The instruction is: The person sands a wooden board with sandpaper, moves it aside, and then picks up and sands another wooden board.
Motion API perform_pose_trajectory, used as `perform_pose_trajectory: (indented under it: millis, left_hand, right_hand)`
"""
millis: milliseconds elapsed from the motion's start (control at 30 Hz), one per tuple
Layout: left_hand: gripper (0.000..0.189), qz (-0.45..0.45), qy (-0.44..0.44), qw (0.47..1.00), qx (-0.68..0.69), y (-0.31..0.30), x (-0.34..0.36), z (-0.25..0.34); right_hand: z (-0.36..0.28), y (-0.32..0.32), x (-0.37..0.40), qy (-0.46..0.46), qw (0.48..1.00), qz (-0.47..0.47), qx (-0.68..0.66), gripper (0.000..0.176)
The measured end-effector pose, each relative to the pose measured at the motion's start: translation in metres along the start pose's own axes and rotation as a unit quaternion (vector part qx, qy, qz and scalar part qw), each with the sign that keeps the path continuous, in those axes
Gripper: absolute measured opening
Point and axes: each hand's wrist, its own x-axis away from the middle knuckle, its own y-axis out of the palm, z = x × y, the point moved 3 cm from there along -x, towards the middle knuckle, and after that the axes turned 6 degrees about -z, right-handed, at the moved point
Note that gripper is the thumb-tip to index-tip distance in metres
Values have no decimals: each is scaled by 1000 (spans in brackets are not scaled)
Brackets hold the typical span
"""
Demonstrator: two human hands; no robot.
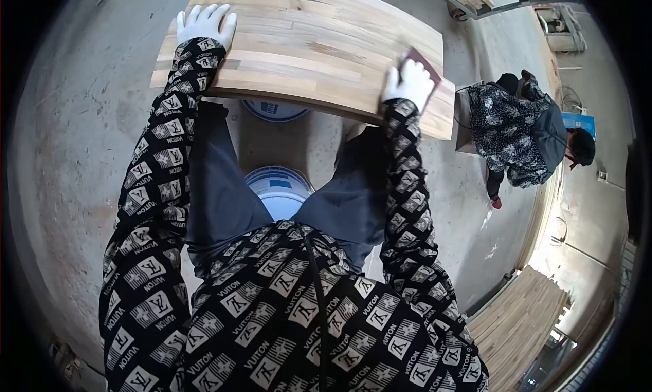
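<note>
A pale wooden board [305, 42] made of joined strips lies across in front of my knees. My left hand [206, 25], in a white glove, rests flat on its left part with the fingers spread. Near the right end, my right hand [407, 83], also gloved in white, presses a dark reddish-brown piece of sandpaper [430, 69] against the wood. The sandpaper sticks out past the fingertips; the rest is hidden under the glove, which is slightly blurred.
I sit on a white and blue bucket [278, 185]; another bucket [275, 111] stands under the board. To the right, a person [519, 131] in dark patterned clothing bends over. Wooden planks [519, 327] lie at the lower right. A metal-framed rack [502, 2] stands at the top right.
</note>
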Motion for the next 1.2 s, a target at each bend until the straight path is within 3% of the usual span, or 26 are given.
perform_pose_trajectory:
  millis: [33, 67, 133, 200, 333, 400, 433, 467, 500, 567, 600, 700, 767, 833, 867, 933, 1033, 1133, 1167, 1200]
  left_hand:
    - [41, 1, 4, 1000, -2, 0, 0, 0]
    - [41, 5, 4, 1000, 2, 3, 0, 0]
    - [41, 12, 7, 1000, 2, 4, 1, -1]
    - [42, -8, 11, 1000, 12, 5, -1, -3]
    - [42, -8, 5, 1000, 19, 4, 0, -1]
    - [43, -12, 2, 1000, 29, 3, 1, 0]
    - [43, -13, 6, 1000, 14, 1, 2, 0]
    - [43, -15, 10, 1000, -1, 0, 2, 1]
    - [43, -15, 8, 1000, -2, 2, 1, 0]
    - [43, -20, 5, 1000, 1, 0, 0, -1]
    - [43, -25, 4, 1000, 2, 1, 1, -1]
    - [43, -21, -2, 1000, 4, 2, 1, 0]
    - [43, -21, 0, 1000, -3, 1, 0, -1]
    - [43, -24, 4, 1000, -5, 0, 0, 0]
    - [43, -22, 8, 1000, -8, 1, 1, 0]
    - [43, -16, 12, 1000, -3, 0, 1, -1]
    - [44, -25, 8, 1000, 7, 1, 1, -1]
    - [44, -24, -1, 1000, 13, 4, 0, -1]
    - [44, -24, 4, 1000, 12, 2, 0, -1]
    - [44, -23, 8, 1000, 11, 1, 1, 0]
  right_hand:
    - [-33, 7, 2, -41, 998, 38, -23, 52]
    - [-69, -1, 4, -66, 995, 10, -73, 56]
    - [-128, 11, 13, -161, 976, 91, -111, 59]
    - [-157, 11, 21, -220, 961, 82, -147, 59]
    - [-107, 7, 6, -253, 949, 100, -158, 48]
    - [-48, -2, -6, -186, 972, 68, -127, 40]
    - [-15, -4, -8, -173, 974, 107, -102, 35]
    - [23, 4, -11, -145, 981, 104, -73, 35]
    - [59, 9, -8, -143, 974, 166, -61, 35]
    - [115, 21, -4, -75, 988, 131, -18, 37]
    - [117, 15, 1, -59, 983, 171, 20, 39]
    - [98, 19, 5, 30, 993, 99, 58, 44]
    - [34, 4, 11, -18, 998, 52, -4, 46]
    - [-34, 4, 30, -102, 981, 149, -64, 46]
    - [-66, 2, 38, -108, 987, 89, -84, 53]
    - [-109, -2, 57, -168, 974, 70, -137, 56]
    - [-99, -5, 63, -221, 957, 69, -172, 54]
    - [-35, -7, 56, -176, 968, 79, -159, 53]
    - [-15, -32, 49, -120, 983, -40, -131, 50]
    - [23, -2, 53, -145, 972, 179, -43, 47]
